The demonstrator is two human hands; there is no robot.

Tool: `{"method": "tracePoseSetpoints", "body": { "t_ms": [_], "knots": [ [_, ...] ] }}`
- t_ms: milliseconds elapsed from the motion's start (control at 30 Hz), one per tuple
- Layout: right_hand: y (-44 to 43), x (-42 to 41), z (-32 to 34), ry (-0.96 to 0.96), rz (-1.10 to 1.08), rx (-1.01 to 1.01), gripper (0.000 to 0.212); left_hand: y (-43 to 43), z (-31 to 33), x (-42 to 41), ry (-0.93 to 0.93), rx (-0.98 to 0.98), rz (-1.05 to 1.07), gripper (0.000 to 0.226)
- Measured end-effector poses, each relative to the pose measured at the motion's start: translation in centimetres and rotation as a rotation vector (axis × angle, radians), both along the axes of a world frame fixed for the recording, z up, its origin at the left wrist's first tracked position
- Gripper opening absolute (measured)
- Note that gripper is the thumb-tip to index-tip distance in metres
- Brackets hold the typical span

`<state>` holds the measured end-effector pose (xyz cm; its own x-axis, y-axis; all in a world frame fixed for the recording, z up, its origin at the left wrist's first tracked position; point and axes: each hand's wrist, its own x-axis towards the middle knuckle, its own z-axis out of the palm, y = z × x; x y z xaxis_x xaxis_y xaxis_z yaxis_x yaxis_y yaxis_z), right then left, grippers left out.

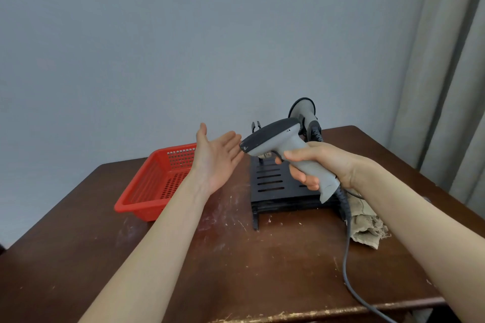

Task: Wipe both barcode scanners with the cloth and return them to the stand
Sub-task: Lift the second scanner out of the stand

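Gripping the handle of a grey, dark-topped plastic barcode scanner (278, 139), the right hand (322, 162) holds it in the air above the black slatted stand (273, 183). The left hand (217, 160) is spread flat, palm up, its fingertips just beside the scanner's nose. A second grey scanner (304, 110) sits upright at the stand's back. A beige frayed cloth (367, 228) lies on the dark wooden bench (236, 270) right of the stand; a red plastic basket (154, 186) sits to the left.
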<state>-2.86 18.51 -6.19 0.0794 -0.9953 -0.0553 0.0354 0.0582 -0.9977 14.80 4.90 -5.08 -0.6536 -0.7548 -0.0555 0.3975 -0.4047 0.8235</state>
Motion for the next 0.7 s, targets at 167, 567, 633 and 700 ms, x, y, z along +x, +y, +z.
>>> {"method": "tracePoseSetpoints", "body": {
  "t_ms": [167,567,633,700],
  "knots": [
    [0.04,-0.06,-0.02,0.011,-0.008,0.007,0.036,-0.11,-0.21,-0.3,-0.002,0.0,-0.024,0.083],
    [-0.26,0.0,-0.2,0.021,-0.05,-0.015,0.046,-0.64,-0.48,-0.29,-0.008,-0.019,-0.036,0.083],
    [-0.2,0.01,-0.16,0.018,-0.044,-0.018,0.047,-0.71,-0.51,-0.25,-0.011,-0.024,-0.036,0.083],
    [-0.19,0.05,-0.08,0.021,-0.039,-0.019,0.047,-0.82,-0.57,-0.23,-0.013,-0.028,-0.039,0.083]
  ]
}}
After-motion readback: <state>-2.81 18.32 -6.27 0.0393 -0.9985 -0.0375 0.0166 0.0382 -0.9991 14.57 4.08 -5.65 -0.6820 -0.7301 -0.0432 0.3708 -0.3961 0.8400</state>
